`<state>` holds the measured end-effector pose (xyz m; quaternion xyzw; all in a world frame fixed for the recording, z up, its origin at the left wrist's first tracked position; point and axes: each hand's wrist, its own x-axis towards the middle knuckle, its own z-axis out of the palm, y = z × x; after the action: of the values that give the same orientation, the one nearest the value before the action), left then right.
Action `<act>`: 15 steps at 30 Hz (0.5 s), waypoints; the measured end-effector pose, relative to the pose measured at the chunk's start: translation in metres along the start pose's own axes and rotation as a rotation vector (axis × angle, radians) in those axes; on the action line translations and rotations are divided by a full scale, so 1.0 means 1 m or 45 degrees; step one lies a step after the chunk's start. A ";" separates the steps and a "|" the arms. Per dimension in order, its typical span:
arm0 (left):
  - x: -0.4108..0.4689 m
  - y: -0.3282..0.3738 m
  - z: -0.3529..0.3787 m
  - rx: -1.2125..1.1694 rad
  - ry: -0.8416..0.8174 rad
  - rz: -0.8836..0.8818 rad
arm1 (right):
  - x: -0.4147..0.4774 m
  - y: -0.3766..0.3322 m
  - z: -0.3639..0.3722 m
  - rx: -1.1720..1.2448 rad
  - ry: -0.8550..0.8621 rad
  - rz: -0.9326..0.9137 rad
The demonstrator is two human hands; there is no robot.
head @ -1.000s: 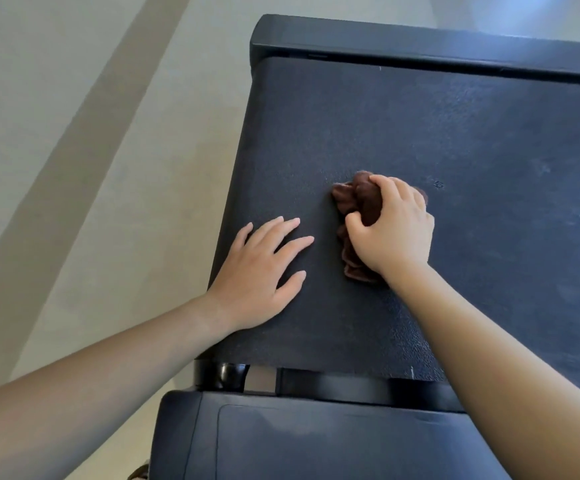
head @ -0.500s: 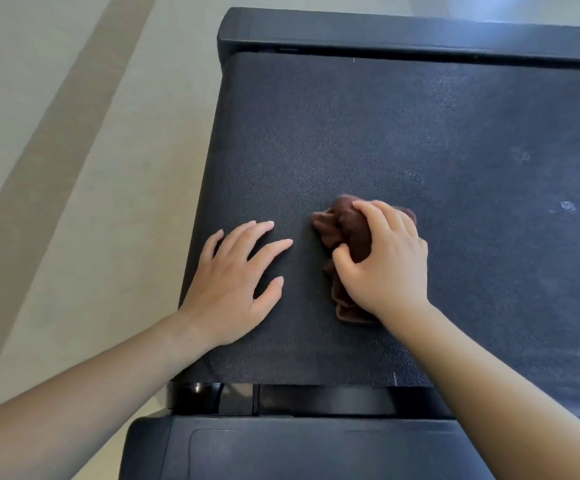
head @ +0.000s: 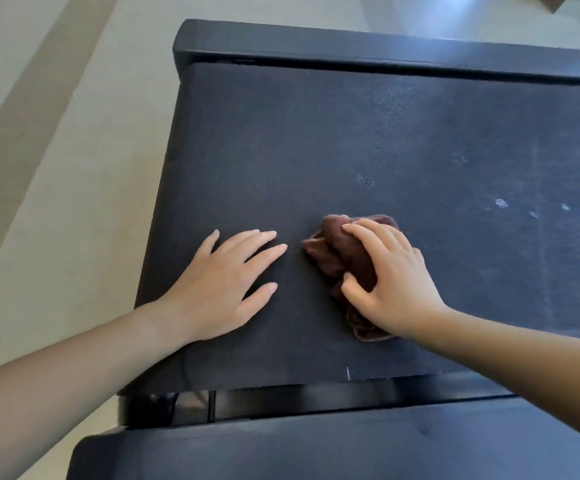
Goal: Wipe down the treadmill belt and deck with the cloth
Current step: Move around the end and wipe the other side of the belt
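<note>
The black treadmill belt (head: 350,133) fills most of the head view. A crumpled brown cloth (head: 337,252) lies on it near the front. My right hand (head: 390,282) covers the cloth, its fingers curled over it and the thumb tucked into a fold. My left hand (head: 222,285) lies flat on the belt to the left of the cloth, fingers spread and straight. A narrow strip of belt separates the two hands. Pale dusty spots (head: 501,202) mark the belt to the right.
The black deck rail (head: 368,43) crosses the far end of the belt. A black motor cover (head: 316,448) lies at the near edge, with a gap and roller (head: 212,403) before it. Light floor (head: 56,168) lies left of the treadmill.
My right hand has drawn the cloth toward me along the belt, from mid-belt down close to the front edge. My left hand keeps resting flat on the belt.
</note>
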<state>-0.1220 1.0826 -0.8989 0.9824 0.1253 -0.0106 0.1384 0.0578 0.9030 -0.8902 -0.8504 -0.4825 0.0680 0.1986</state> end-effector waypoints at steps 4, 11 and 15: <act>0.029 0.008 0.000 0.148 -0.022 0.112 | -0.001 0.012 -0.002 -0.024 0.019 0.014; 0.076 0.005 0.000 0.165 0.013 0.081 | 0.080 0.024 0.006 0.044 0.122 0.102; 0.086 0.006 0.010 0.017 0.123 -0.084 | 0.109 0.030 0.003 0.094 0.130 0.114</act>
<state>-0.0368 1.0956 -0.9120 0.9780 0.1640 0.0313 0.1251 0.1383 0.9828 -0.8963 -0.8656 -0.4303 0.0509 0.2509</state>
